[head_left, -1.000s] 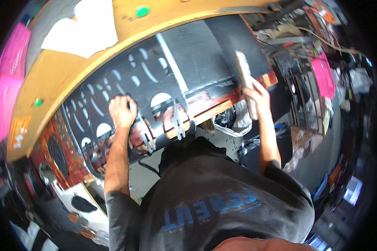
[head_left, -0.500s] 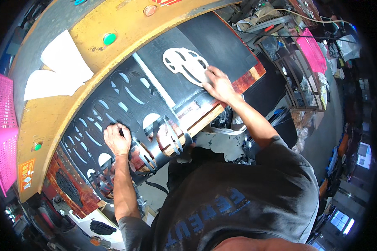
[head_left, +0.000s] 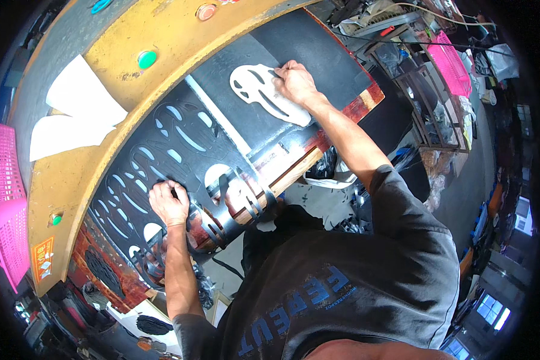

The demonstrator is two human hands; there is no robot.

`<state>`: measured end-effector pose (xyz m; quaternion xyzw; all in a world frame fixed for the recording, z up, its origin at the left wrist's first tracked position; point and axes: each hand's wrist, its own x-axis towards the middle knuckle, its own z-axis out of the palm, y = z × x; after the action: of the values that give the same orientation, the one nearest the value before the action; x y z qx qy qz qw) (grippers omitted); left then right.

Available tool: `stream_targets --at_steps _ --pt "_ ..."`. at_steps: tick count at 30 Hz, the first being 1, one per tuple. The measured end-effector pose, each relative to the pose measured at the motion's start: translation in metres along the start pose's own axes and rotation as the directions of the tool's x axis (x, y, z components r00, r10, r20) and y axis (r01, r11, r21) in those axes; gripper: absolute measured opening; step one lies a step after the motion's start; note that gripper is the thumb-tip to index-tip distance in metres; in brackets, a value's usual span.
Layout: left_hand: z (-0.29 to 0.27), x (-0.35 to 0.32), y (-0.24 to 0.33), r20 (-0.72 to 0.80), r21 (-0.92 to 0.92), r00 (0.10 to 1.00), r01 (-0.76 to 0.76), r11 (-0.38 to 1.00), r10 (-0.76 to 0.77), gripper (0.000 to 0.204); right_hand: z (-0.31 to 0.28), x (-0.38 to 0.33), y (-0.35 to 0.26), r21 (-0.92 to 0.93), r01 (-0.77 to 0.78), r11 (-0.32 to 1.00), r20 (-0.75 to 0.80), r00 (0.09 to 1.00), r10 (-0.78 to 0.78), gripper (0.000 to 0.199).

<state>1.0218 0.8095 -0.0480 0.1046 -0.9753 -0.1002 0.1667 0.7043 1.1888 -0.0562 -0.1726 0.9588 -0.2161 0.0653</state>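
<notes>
My right hand (head_left: 295, 84) is closed on the far edge of a white sole-shaped plate (head_left: 257, 100) with long openings, which lies on the dark work surface at the upper middle. Fingers curled, my left hand (head_left: 169, 203) presses on a black sheet (head_left: 152, 144) that has rows of sole-shaped cut lines and slots. A dark bit shows between its thumb and fingers; I cannot tell if it is part of the sheet. The sheet's near edge, cut into strips and loops, hangs over the table's front edge.
A yellow machine beam (head_left: 156, 36) with green and red buttons arches over the table's far side. White paper pieces (head_left: 72, 114) rest on it. Pink baskets (head_left: 5, 198) stand at the left and far right. A lined bin (head_left: 329, 174) is below the front edge.
My right hand has moved from the plate's near right end to its far edge. The white plate has turned slightly. My left hand stays in about the same place on the sheet.
</notes>
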Motion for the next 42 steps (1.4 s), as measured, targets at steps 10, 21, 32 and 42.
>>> stream_targets --at_steps 10,21,32,42 --pt "0.0 -0.001 -0.001 0.018 0.007 1.0 0.014 1.0 -0.015 0.012 -0.011 0.025 -0.024 0.013 -0.261 0.965 0.137 0.957 0.256 0.034" --pt "-0.001 -0.002 0.0 0.023 0.007 0.999 0.047 0.999 -0.048 0.012 -0.036 -0.042 0.057 0.285 -0.293 0.913 -0.053 0.946 0.32 0.034" --pt "-0.001 -0.001 0.003 0.008 0.005 1.0 0.024 1.0 -0.024 0.011 0.01 0.012 0.001 0.011 -0.022 1.0 0.028 0.999 0.021 0.043" --pt "0.0 -0.001 -0.001 -0.04 -0.008 0.998 0.038 0.999 -0.038 0.011 -0.002 0.035 -0.016 0.041 -0.193 0.98 0.166 0.969 0.184 0.034"
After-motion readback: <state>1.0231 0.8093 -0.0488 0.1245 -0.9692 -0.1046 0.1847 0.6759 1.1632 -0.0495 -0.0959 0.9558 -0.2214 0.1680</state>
